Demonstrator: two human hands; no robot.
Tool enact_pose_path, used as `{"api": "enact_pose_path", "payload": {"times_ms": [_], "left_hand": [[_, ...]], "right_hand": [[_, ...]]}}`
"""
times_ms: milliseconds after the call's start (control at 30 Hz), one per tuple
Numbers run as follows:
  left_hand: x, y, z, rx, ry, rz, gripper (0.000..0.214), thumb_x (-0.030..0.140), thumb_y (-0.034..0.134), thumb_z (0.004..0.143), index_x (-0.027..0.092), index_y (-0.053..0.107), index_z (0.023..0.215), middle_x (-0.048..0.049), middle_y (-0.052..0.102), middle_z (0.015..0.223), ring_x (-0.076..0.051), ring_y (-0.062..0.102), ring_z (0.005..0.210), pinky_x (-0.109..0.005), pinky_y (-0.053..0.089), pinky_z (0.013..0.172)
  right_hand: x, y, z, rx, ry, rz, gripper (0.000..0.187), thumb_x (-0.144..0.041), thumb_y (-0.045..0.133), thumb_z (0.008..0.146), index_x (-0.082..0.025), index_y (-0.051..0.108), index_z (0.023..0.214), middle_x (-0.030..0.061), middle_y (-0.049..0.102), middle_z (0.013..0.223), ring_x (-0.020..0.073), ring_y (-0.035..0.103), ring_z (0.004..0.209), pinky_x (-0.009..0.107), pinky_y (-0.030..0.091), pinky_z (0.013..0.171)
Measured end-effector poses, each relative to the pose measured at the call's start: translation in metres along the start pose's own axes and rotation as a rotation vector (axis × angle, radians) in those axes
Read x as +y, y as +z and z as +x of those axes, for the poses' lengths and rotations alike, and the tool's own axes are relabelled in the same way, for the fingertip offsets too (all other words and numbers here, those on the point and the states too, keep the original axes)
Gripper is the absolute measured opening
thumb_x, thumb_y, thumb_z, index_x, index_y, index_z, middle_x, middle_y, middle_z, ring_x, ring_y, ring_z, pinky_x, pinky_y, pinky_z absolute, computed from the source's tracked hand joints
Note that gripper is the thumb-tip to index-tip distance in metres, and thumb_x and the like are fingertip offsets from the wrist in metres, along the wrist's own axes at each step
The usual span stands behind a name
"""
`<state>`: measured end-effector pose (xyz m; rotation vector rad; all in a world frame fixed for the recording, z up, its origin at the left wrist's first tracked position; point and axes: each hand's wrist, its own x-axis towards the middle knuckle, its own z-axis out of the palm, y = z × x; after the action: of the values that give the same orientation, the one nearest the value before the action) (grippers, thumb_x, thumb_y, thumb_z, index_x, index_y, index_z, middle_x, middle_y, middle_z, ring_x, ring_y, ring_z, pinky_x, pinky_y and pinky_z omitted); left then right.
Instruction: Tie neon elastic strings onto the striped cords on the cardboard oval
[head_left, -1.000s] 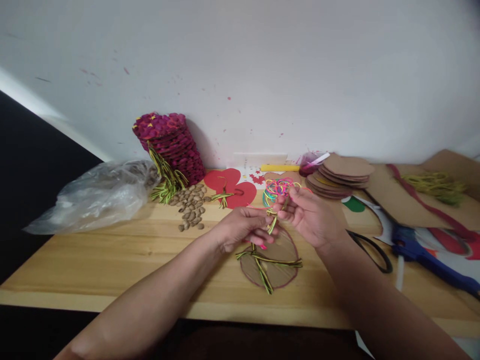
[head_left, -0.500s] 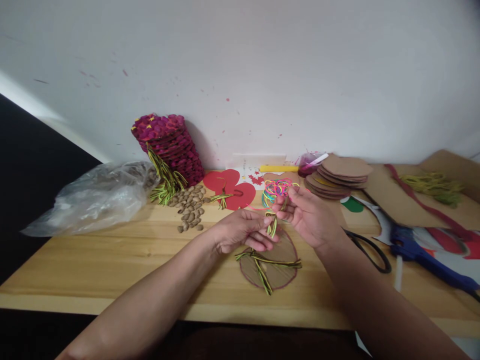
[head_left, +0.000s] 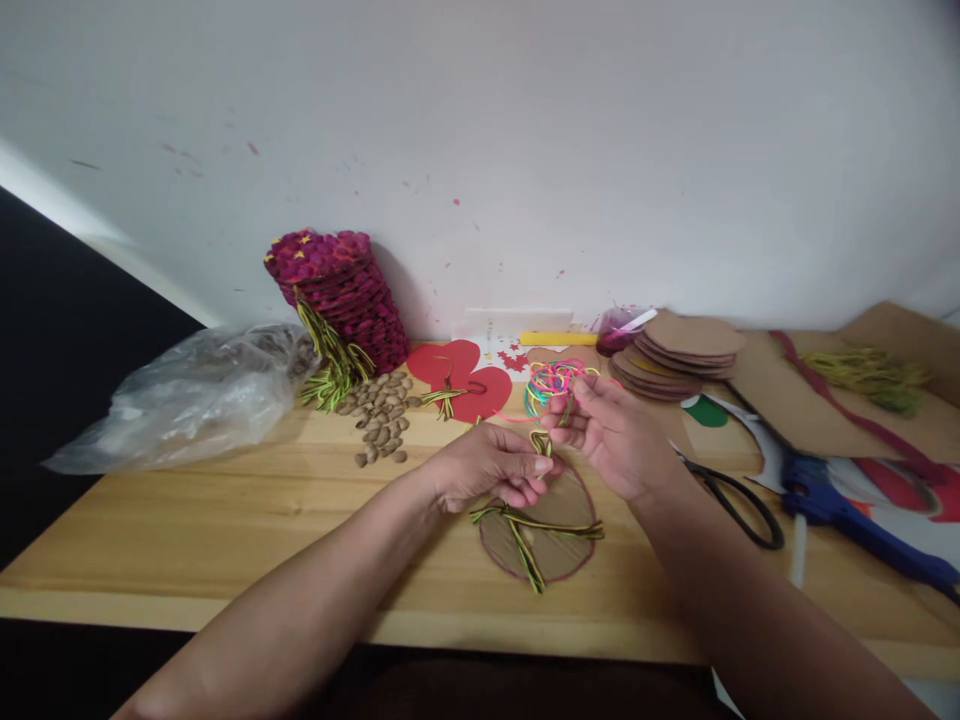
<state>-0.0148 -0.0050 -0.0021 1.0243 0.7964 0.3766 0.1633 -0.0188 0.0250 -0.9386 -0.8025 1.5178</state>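
Between finger and thumb, my left hand (head_left: 495,467) pinches a small bundle of green, yellow and dark cord (head_left: 541,441). My right hand (head_left: 604,425), a little higher and to the right, grips the upper end of that bundle. Below both hands lies a round cardboard disc (head_left: 566,555) with a dark reddish edge. More strands of the same cord (head_left: 525,550) lie across the disc, and my left hand hides part of its upper side. Behind my hands sits a tangle of bright multicoloured cord (head_left: 555,378).
At left are a plastic bag (head_left: 202,400), nut-like brown shells (head_left: 382,420) and a tall purple stack (head_left: 337,290). Red paper hearts (head_left: 484,390) lie behind. At right are stacked cardboard discs (head_left: 682,350), scissors (head_left: 739,500), a blue glue gun (head_left: 862,525) and cardboard (head_left: 810,390).
My left hand has shifted slightly down, its fingers closing further over the cord bundle. My right hand has hardly moved. The things on the table stay where they were.
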Motion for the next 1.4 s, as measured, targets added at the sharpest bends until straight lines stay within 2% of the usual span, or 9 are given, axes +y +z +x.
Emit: {"api": "enact_pose_path", "payload": {"times_ms": [167,367,500,667,833,1067,1233,1300,1400], "left_hand": [[0.001,0.002,-0.001,0.060,0.051,0.203,0.035,0.043,0.078,0.069,0.010,0.073,0.079,-0.0029,0.065,0.063,-0.009,0.058,0.054,-0.021,0.045,0.053],[0.003,0.005,-0.008,0.225,0.212,0.728,0.028,0.036,0.065,0.080,0.014,0.067,0.062,0.0035,0.051,0.048,-0.007,0.038,0.045,-0.022,0.025,0.046],[0.004,0.007,-0.012,0.197,0.220,0.770,0.029,0.038,0.061,0.082,0.015,0.068,0.067,0.0026,0.053,0.053,-0.008,0.038,0.047,-0.023,0.024,0.048],[0.006,0.006,-0.013,0.337,0.313,1.017,0.034,0.035,0.057,0.084,0.016,0.061,0.056,0.0043,0.039,0.048,-0.009,0.029,0.049,-0.025,0.019,0.050],[0.007,0.006,-0.013,0.411,0.331,1.200,0.032,0.033,0.054,0.085,0.017,0.065,0.061,0.0003,0.050,0.052,-0.012,0.035,0.050,-0.028,0.019,0.053],[0.006,0.006,-0.011,0.488,0.331,1.270,0.029,0.030,0.050,0.088,0.018,0.072,0.071,-0.0049,0.064,0.064,-0.014,0.043,0.054,-0.027,0.023,0.056],[0.001,-0.003,-0.007,0.471,0.351,1.224,0.027,0.029,0.052,0.088,0.018,0.072,0.073,-0.0041,0.066,0.065,-0.015,0.049,0.057,-0.026,0.029,0.057],[0.001,-0.006,-0.006,0.471,0.384,1.169,0.019,0.026,0.056,0.085,0.019,0.074,0.085,-0.0049,0.070,0.075,-0.017,0.057,0.066,-0.026,0.036,0.062],[0.007,-0.007,-0.007,0.617,0.596,1.022,0.032,0.017,0.054,0.086,0.020,0.069,0.115,-0.0091,0.071,0.108,-0.021,0.062,0.096,-0.030,0.045,0.083]], "right_hand": [[0.000,-0.001,0.000,-0.010,0.008,-0.027,0.029,-0.037,0.079,0.074,-0.021,0.056,0.082,0.0003,0.069,0.074,0.0156,0.070,0.068,0.019,0.052,0.047],[-0.002,0.003,-0.004,-0.001,-0.051,-0.075,0.030,-0.039,0.079,0.072,-0.021,0.056,0.080,0.0027,0.070,0.079,0.0173,0.070,0.076,0.016,0.046,0.043],[-0.002,0.004,-0.005,-0.024,-0.070,-0.072,0.030,-0.039,0.078,0.073,-0.021,0.055,0.080,0.0028,0.070,0.081,0.0187,0.071,0.081,0.016,0.046,0.044],[0.002,0.003,-0.006,-0.057,-0.119,-0.114,0.028,-0.041,0.075,0.078,-0.021,0.055,0.084,0.0040,0.072,0.087,0.0193,0.071,0.084,0.018,0.048,0.046],[0.004,0.004,-0.006,-0.074,-0.107,-0.090,0.027,-0.040,0.075,0.079,-0.022,0.055,0.084,0.0044,0.073,0.090,0.0208,0.072,0.089,0.022,0.054,0.054],[0.000,0.000,-0.004,-0.135,-0.054,-0.015,0.027,-0.036,0.075,0.079,-0.023,0.052,0.084,0.0035,0.075,0.095,0.0230,0.073,0.095,0.038,0.057,0.082],[-0.001,-0.003,-0.004,-0.174,-0.021,-0.020,0.026,-0.037,0.074,0.082,-0.024,0.052,0.086,0.0043,0.074,0.100,0.0236,0.072,0.100,0.043,0.055,0.090],[0.000,-0.004,-0.005,-0.181,-0.018,-0.035,0.024,-0.039,0.071,0.084,-0.024,0.052,0.089,0.0042,0.073,0.104,0.0227,0.072,0.100,0.044,0.054,0.092],[0.001,-0.003,-0.005,-0.173,-0.013,-0.052,0.022,-0.039,0.069,0.086,-0.024,0.053,0.090,0.0039,0.070,0.112,0.0206,0.073,0.097,0.043,0.053,0.094]]}}
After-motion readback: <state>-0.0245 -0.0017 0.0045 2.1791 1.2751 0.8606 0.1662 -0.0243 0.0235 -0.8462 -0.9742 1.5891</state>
